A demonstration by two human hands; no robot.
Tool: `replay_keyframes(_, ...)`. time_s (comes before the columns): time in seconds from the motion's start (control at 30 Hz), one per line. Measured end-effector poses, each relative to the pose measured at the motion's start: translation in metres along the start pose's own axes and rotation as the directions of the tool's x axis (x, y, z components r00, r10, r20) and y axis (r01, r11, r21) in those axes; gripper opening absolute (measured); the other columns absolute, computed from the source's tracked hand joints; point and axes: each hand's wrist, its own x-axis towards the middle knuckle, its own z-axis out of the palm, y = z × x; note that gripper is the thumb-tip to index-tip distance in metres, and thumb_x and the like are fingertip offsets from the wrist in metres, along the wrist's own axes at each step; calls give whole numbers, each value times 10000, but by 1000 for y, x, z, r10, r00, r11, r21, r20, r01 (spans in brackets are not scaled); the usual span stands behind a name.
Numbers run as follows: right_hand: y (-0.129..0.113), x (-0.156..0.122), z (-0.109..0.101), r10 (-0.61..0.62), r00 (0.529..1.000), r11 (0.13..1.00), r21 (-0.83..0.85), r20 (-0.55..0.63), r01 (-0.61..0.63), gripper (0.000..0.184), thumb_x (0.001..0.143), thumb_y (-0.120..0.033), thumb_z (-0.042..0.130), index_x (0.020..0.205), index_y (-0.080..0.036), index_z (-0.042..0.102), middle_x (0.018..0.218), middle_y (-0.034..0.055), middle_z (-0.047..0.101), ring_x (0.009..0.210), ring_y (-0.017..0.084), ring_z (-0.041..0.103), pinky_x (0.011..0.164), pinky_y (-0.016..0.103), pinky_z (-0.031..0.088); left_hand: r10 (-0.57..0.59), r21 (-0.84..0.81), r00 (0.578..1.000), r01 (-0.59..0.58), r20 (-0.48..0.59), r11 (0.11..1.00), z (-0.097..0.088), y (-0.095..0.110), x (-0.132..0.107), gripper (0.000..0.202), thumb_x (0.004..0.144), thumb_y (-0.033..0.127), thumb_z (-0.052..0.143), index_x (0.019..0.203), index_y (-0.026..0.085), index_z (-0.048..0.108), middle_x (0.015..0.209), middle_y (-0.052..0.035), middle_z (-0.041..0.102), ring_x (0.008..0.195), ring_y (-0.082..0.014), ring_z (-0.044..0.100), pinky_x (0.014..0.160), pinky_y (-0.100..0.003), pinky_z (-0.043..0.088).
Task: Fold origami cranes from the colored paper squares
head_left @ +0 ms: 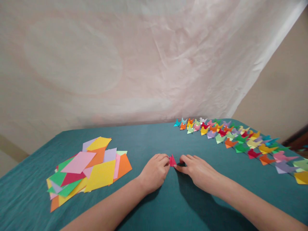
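Note:
A small red piece of folded origami paper (172,161) stands near the middle of the cloth-covered table, showing a pointed top. My left hand (156,170) pinches its left edge, with the fingers curled and the fingertips partly hidden. On the other side, the thumb of my right hand (198,170) reaches to the paper's lower right corner. The right index finger is bent and apart from the thumb, with a gap between them. Both wrists rest low over the table.
Loose coloured paper squares (99,173) lie in an overlapping pile on the left. Several rows of folded paper birds (231,142) stand along the right side up to the far edge. A teal cloth (149,138) covers the table; a pale sheet (134,64) hangs behind.

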Motion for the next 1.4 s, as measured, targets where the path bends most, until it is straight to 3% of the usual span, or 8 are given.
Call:
replay_keyframes(0.2, 0, 2, 8, -10, 997, 999, 35, -71, 13, 350, 824, -91, 494, 1084, -283, 627, 897, 51, 581, 751, 193, 537, 638, 319, 391, -20, -58, 999, 18, -27, 998, 5, -5, -2, 179, 877, 143, 460, 892, 136, 638, 892, -72, 604, 1023, -214, 505, 871, -359, 426)
replay_keyframes(0.43, 0, 8, 41, 192, 914, 909, 415, -356, -29, 314, 849, -78, 418, 1000, -234, 644, 950, 52, 602, 852, 172, 546, 745, 308, 429, 7, -38, 999, -8, -35, 999, 5, -5, -2, 178, 885, 143, 452, 916, 130, 627, 911, -72, 602, 1030, -194, 499, 890, -343, 424)
replay_keyframes(0.6, -2, 15, 46, 308, 891, 867, 484, -333, -119, 377, 852, -202, 478, 1230, -200, 492, 1082, 94, 586, 945, 218, 537, 804, 373, 444, 2, -18, 1000, -2, -18, 1000, 5, -3, -1, 184, 889, 149, 448, 902, 123, 630, 930, -85, 599, 1033, -197, 497, 894, -348, 416)
replay_keyframes(0.77, -3, 17, 44, 339, 892, 837, 529, -298, -142, 411, 828, -248, 534, 1228, -176, 475, 1078, 104, 597, 968, 237, 531, 820, 411, 436, -65, -111, 997, 61, -30, 992, 6, -4, -3, 159, 848, 119, 479, 882, 149, 631, 924, -65, 604, 1006, -191, 509, 870, -340, 415)
replay_keyframes(0.9, -2, 17, 46, 349, 891, 793, 598, -291, -115, 404, 804, -217, 553, 1200, -173, 488, 1050, 103, 608, 942, 229, 541, 820, 419, 438, -208, -223, 976, 190, -64, 956, 5, -6, -2, 201, 782, 69, 475, 905, 170, 599, 951, -49, 595, 953, -185, 515, 841, -336, 416)
replay_keyframes(1.03, -2, 18, 48, 356, 887, 742, 666, -295, -76, 409, 793, -188, 551, 1196, -181, 484, 1030, 88, 608, 935, 215, 545, 837, 410, 439, -353, -292, 930, 310, -106, 905, 4, -7, -1, 155, 807, 199, 514, 952, 158, 547, 969, -68, 572, 933, -201, 512, 818, -350, 427)
replay_keyframes(1.13, -3, 18, 49, 363, 883, 704, 708, -299, -50, 405, 794, -172, 532, 1196, -186, 481, 988, 71, 610, 913, 199, 550, 836, 391, 447, -342, -337, 935, 295, -91, 894, 4, -8, 0, 227, 829, 292, 537, 1012, 159, 538, 1003, -76, 561, 952, -204, 506, 827, -355, 427)
replay_keyframes(1.4, -3, 17, 52, 360, 883, 682, 731, -300, -29, 354, 793, -159, 520, 1145, -198, 511, 903, 45, 611, 847, 183, 566, 792, 361, 469, -257, -398, 962, 203, -87, 895, 3, -9, 0, 154, 899, 211, 436, 955, 168, 572, 1004, -64, 568, 989, -182, 487, 881, -348, 403)
